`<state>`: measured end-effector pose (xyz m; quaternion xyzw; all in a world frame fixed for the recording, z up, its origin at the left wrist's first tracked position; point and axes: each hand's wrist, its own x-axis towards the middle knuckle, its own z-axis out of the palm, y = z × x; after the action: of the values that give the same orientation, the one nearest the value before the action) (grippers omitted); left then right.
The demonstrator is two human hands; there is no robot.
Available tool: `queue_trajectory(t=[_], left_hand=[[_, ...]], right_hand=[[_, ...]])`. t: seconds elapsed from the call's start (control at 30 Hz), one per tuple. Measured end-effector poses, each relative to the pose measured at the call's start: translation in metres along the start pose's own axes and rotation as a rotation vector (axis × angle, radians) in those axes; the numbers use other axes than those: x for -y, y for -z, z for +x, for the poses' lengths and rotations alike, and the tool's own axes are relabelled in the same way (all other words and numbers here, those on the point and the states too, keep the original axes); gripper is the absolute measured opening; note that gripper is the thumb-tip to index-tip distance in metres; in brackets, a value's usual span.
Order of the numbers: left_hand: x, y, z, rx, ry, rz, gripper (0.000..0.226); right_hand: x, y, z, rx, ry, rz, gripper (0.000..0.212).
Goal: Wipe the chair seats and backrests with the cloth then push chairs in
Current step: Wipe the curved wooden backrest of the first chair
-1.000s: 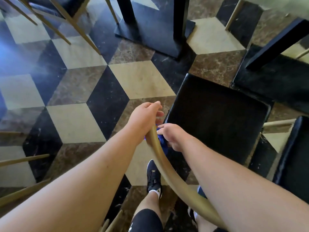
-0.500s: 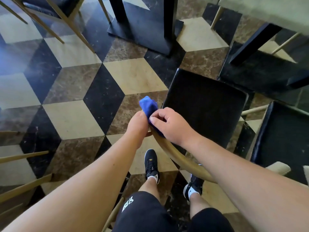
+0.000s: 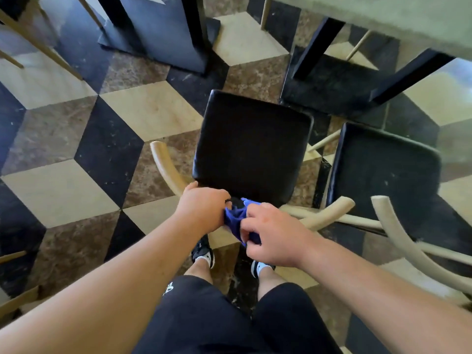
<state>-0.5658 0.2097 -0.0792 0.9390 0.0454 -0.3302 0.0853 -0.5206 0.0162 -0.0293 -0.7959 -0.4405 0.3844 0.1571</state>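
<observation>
Two hands are holding the cloth [image 3: 236, 218] between them, the left hand [image 3: 201, 210] and right hand [image 3: 270, 233] each curling fingers round it, over the backrest [image 3: 163, 164] at six o'clock of the seat [image 3: 252, 146], a second chair [image 3: 383, 169] standing at three o'clock.

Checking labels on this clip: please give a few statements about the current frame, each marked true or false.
1. The right hand grips the blue cloth. True.
2. The cloth lies spread on the black seat. False: it is bunched at the wooden backrest.
3. A second chair stands to the right of this one. True.
4. The floor is plain carpet. False: it is patterned tile.
</observation>
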Motion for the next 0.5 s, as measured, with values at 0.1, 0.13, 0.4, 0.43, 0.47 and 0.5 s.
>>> queue_trajectory(t=[0.1, 0.13, 0.4, 0.43, 0.47, 0.5], left_hand=[[-0.04, -0.006, 0.013, 0.193, -0.057, -0.048, 0.016], [-0.053, -0.009, 0.019, 0.234, -0.105, -0.052, 0.021], [-0.135, -0.017, 0.04, 0.408, -0.19, -0.16, 0.08], [-0.134, -0.015, 0.041, 0.408, -0.213, -0.142, 0.073], [-0.133, -0.013, 0.042, 0.415, -0.227, -0.137, 0.068], [-0.132, -0.011, 0.044, 0.422, -0.229, -0.14, 0.067]], right_hand=[[-0.032, 0.008, -0.036, -0.006, -0.109, -0.009, 0.002], [-0.043, 0.012, -0.046, -0.014, -0.147, -0.012, 0.005], [-0.124, 0.042, -0.07, -0.142, -0.331, -0.057, 0.012], [-0.128, 0.045, -0.064, -0.124, -0.343, -0.075, 0.015], [-0.13, 0.048, -0.055, -0.085, -0.358, -0.086, 0.018], [-0.133, 0.051, -0.045, -0.03, -0.378, -0.075, 0.019]])
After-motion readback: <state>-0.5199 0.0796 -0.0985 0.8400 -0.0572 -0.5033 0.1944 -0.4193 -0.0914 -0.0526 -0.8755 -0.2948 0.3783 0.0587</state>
